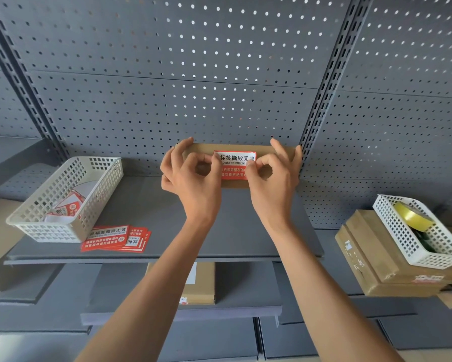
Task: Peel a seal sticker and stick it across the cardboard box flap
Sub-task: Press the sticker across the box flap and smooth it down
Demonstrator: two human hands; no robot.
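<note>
I hold the red seal sticker (pixel 234 165) against the cardboard box (pixel 282 150), which stands at the back of the grey shelf (pixel 151 205), near the pegboard wall (pixel 193 74). My left hand (pixel 191 176) pinches the sticker's left edge between thumb and forefinger, other fingers spread. My right hand (pixel 271 176) pinches the right edge the same way. A white basket (pixel 63 199) and a stack of stickers (pixel 116 239) lie at left.
</note>
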